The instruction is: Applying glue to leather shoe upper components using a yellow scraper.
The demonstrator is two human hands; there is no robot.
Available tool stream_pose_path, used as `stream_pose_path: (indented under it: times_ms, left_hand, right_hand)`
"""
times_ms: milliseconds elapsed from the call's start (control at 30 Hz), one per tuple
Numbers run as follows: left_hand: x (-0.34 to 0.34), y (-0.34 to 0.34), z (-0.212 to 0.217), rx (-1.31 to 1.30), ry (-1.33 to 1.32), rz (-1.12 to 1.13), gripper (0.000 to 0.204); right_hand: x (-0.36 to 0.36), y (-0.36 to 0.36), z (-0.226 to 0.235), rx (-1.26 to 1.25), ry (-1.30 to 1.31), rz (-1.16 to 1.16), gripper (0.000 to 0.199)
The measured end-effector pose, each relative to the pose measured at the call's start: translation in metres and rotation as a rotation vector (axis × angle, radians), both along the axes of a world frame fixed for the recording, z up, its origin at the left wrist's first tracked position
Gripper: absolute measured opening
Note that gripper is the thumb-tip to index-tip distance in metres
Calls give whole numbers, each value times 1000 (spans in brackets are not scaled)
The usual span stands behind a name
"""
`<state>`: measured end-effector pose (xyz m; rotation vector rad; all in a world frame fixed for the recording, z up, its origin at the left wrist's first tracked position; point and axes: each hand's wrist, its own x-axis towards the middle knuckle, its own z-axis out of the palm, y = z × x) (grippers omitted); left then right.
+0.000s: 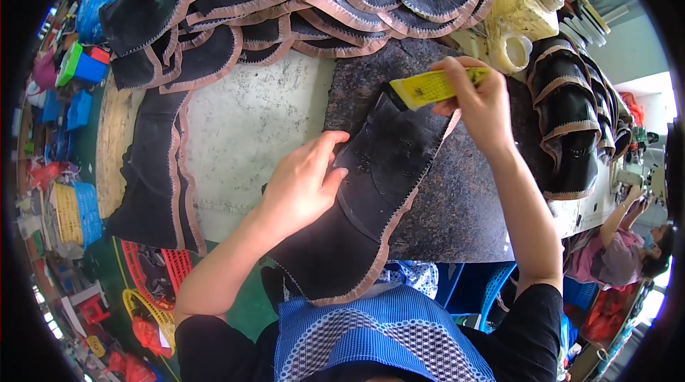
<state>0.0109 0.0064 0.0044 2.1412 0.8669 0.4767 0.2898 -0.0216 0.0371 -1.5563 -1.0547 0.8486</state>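
Note:
A black leather-like panel point(389, 157) with a brown zigzag-stitched edge lies across a dark, speckled board point(457, 200) and hangs over the near table edge toward my apron. My left hand point(303, 175) holds the panel's left edge, thumb and index finger apart along it; its other fingers are partly hidden. In my right hand point(479, 100) is a yellow flat-handled brush point(442, 87). Its dark tip touches or hovers just over the panel's far end; I cannot tell which.
Overlapping black panels point(264, 4) are piled at the back, another panel point(153, 168) lies left, and more point(567, 118) are stacked right. A stained yellow container point(521, 7) and open pot point(514, 52) stand back right. Baskets point(75, 211) lie left; a co-worker point(617, 253) sits right.

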Motion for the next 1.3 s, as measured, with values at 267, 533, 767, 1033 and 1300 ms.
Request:
stream_pose_path:
  times_ms: [267,533,767,1033,1300]
  left_hand:
    - [-2,5,2,-146,37,-21,45]
    - [39,12,9,-71,85,-14,50]
    - [39,8,7,-139,96,21,51]
    - [43,8,3,-224,86,67,46]
    - [35,36,11,143,-119,186,28]
  right_hand:
    - [90,-57,41,50,-178,-225,34]
    - [98,-59,61,-62,-409,-99,27]
    - [65,18,16,-349,-1333,328,12]
    - [75,6,37,-228,-1278,204,19]
    - [111,-99,97,23,-358,-139,27]
